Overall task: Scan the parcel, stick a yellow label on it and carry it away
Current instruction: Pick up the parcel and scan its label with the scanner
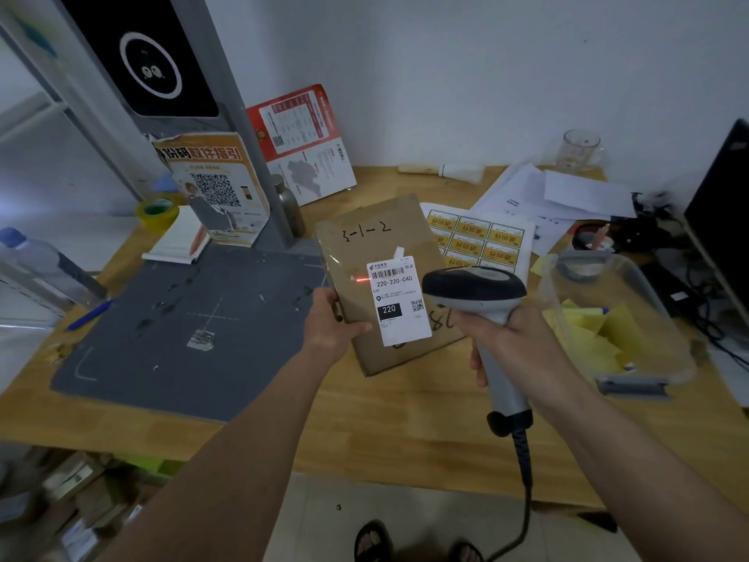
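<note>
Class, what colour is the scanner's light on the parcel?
Red, on the parcel beside its barcode; head view.

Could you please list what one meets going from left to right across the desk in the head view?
Plastic bottle → blue pen → grey mat → left hand → parcel → scanner → right hand → clear tub → dark monitor.

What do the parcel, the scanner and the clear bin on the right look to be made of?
Parcel: brown corrugated cardboard, matte, with glossy clear tape glinting beside its white paper label.
Scanner: moulded plastic, seemingly; dark matte head, smooth light-grey handle in the right hand's grip.
Bin: transparent plastic, slightly cloudy; the yellow papers show through its walls.
</note>
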Motion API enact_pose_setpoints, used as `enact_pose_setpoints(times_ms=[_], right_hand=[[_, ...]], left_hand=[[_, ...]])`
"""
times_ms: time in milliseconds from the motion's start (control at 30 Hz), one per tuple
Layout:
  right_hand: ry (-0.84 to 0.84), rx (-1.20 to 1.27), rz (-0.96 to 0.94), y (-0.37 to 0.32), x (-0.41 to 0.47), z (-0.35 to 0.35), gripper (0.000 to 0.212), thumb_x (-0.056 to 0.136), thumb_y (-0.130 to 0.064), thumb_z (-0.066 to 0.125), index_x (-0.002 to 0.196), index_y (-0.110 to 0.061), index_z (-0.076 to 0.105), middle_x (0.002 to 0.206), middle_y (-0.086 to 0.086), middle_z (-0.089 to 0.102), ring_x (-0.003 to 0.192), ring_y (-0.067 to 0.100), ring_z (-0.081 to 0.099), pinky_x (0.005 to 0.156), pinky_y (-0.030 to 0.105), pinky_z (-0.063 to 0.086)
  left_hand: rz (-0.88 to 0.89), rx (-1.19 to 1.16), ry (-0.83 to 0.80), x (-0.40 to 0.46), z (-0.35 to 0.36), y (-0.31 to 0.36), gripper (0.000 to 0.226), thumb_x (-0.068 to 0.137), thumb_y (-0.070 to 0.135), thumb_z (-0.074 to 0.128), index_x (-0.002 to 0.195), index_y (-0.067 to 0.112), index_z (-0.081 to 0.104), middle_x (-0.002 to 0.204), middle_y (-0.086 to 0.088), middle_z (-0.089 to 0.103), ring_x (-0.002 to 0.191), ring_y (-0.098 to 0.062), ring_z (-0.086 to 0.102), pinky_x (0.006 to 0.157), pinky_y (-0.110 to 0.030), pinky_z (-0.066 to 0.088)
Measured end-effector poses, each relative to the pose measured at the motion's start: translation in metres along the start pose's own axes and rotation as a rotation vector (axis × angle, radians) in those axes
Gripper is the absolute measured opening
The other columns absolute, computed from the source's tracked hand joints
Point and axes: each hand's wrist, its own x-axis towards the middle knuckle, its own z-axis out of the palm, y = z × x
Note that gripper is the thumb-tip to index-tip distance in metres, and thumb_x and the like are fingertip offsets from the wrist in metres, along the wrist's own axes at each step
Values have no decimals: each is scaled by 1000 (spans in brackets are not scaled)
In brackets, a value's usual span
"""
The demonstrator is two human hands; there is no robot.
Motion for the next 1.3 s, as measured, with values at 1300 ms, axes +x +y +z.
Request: enact_pose_setpoints(times_ms=[1300], right_hand=[[-20,101,232,79,83,-35,21,86,-28,66,93,-9,61,69,11,68,55,23,63,54,28,51]], left_hand=[[-135,277,103,-8,21,-17,41,86,33,65,121,13,58,125,-4,63,115,-23,57,96,-36,45]])
